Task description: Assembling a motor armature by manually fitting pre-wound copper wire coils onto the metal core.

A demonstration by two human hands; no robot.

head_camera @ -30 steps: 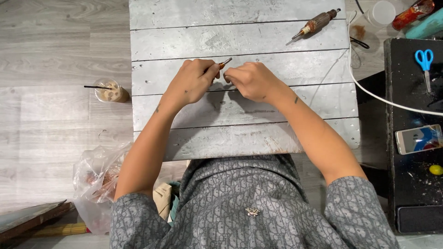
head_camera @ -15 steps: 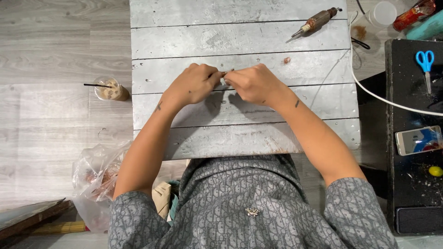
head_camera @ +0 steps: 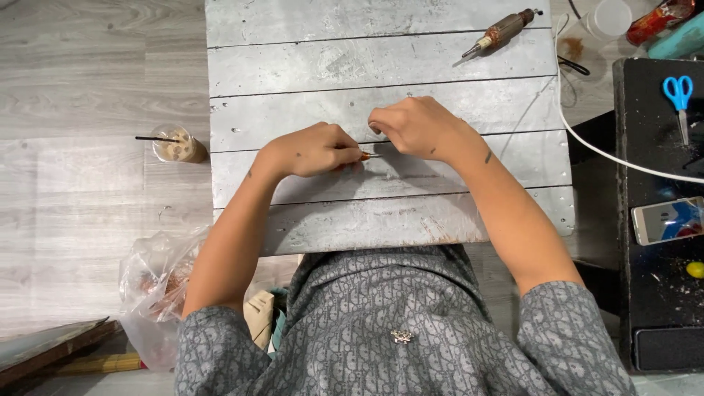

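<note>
The fingers of the left hand are curled tight around a thin rod-like piece with an orange tip, of which only a short end shows, poking out toward the right. The right hand is bent over just beside it, knuckles up, its fingers tucked under and closed; they seem to pinch the far end of the same piece, though the hand hides the contact. Both hands rest low over the middle boards of the worktop, a grey-white top of weathered planks, and the small piece lies between them, just above the seam of two planks.

Farther back on the worktop, toward its right corner, lies a brown cylindrical tool with a metal tip, well apart from the hands. A white cable curves past the worktop's right edge. To the right stands a black surface carrying blue-handled scissors and a phone. On the floor to the left stand a plastic cup with a dark straw and, nearer the person, a crumpled clear plastic bag.
</note>
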